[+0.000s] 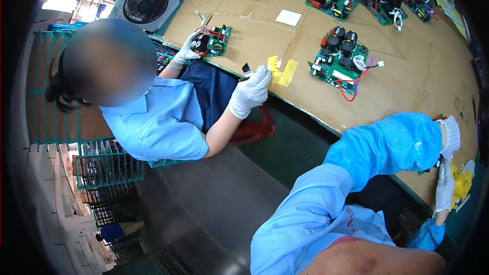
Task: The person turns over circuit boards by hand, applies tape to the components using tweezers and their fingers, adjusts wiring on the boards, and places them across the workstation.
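At the right edge, my left hand (450, 136) wears a white glove below a blue sleeve cover. Its ribbed cuff shows, but the fingers are hidden. Just below it is my right hand (444, 188), also gloved, with its fingers not clearly visible. Between and behind the hands, small bits of a green circuit board (424, 172) show; I cannot tell whether either hand grips it. Crumpled yellow tape (461, 182) lies beside my right hand.
A circuit board (340, 58) with black capacitors and red wires lies on the cardboard-covered table (407, 81); several more (333, 0) stand at the far side. A seated co-worker (153, 117) touches another board (216, 40), near yellow tape strips (288, 73). A fan (146, 4) stands behind.
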Available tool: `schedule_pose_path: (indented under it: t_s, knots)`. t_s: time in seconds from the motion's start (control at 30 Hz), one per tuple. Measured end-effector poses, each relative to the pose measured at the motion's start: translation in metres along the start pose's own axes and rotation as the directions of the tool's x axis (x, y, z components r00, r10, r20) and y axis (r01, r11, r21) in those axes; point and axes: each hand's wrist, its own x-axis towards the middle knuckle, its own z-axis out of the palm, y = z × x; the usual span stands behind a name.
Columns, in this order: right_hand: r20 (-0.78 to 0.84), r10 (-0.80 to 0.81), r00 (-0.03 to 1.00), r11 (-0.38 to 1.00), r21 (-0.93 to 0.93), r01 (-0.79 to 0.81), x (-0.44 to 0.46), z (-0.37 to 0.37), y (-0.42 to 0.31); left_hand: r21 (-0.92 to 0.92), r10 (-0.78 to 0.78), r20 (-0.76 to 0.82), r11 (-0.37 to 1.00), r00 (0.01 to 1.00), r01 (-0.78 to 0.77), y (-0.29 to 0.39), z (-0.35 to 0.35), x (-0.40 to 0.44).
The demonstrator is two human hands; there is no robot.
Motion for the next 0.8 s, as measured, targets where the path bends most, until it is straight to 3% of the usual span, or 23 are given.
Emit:
schedule_pose_path:
  t_s: [0.23,0.43,0.57,0.73,0.8]
  knots:
    - [-0.069,-0.002,0.998,0.987,-0.159,-0.009,-0.004,0.000,-0.051,0.003,-0.014,0.004,1.000,1.000,0.014,-0.001,0.005,0.002]
    - [-0.117,0.071,0.991,0.996,-0.036,-0.076,-0.005,0.010,-0.049,0.016,-0.017,-0.003,1.000,1.000,0.017,-0.001,0.004,-0.001]
    - [-0.198,0.029,0.980,0.999,-0.009,-0.032,-0.006,0.026,-0.025,-0.022,-0.016,-0.004,1.000,1.000,0.015,-0.004,-0.004,-0.005]
    - [-0.314,0.130,0.940,0.940,0.340,-0.017,-0.013,0.035,-0.040,-0.138,-0.029,0.047,0.990,0.998,0.036,0.000,-0.045,-0.028]
    - [-0.369,0.148,0.918,0.920,0.392,0.010,-0.015,0.032,-0.057,-0.147,-0.045,0.034,0.988,0.998,0.050,0.004,-0.060,-0.035]
